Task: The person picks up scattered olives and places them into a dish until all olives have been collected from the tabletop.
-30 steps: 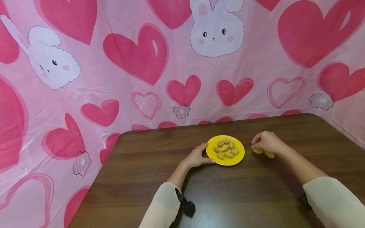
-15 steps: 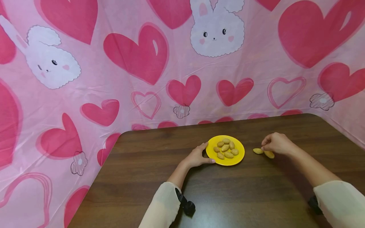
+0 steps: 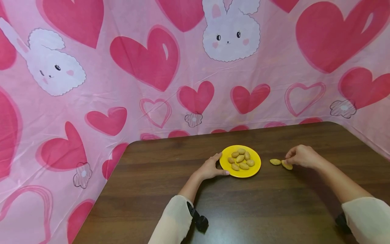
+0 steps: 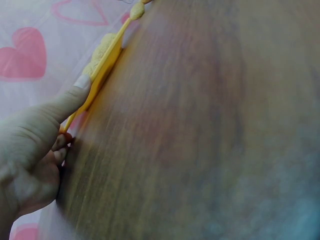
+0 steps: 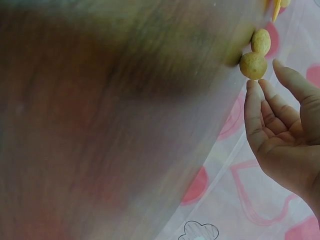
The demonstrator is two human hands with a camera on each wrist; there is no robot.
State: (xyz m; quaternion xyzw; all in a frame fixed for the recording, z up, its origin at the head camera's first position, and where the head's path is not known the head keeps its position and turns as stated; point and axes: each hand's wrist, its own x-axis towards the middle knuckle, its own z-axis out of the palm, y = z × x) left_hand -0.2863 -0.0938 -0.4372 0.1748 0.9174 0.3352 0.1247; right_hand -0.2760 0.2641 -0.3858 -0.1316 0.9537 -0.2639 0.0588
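Observation:
On the brown table a round yellow plate (image 3: 256, 169) bears several small, oval, yellow-brown pieces (image 3: 240, 158) that look like little potatoes; their exact kind is unclear. My left hand (image 3: 209, 168) grips the plate's left side, the thumb on its rim and the fingers around its edge. Right of the plate lie two more such pieces, a left one (image 3: 275, 162) and a right one (image 5: 253, 66). My right hand (image 3: 304, 157) is at the right piece. In the right wrist view its thumb stands apart from the piece, while the fingertips are close to it or touching.
The wooden table (image 3: 243, 210) ends at a pink cloth backdrop (image 3: 131, 78) with hearts and rabbits. A black wrist camera (image 3: 201, 223) is strapped on my left forearm, low over the table.
My right hand has shifted right, from over the left loose piece to the right one. Both loose pieces stay in place. My left hand and the plate have not moved.

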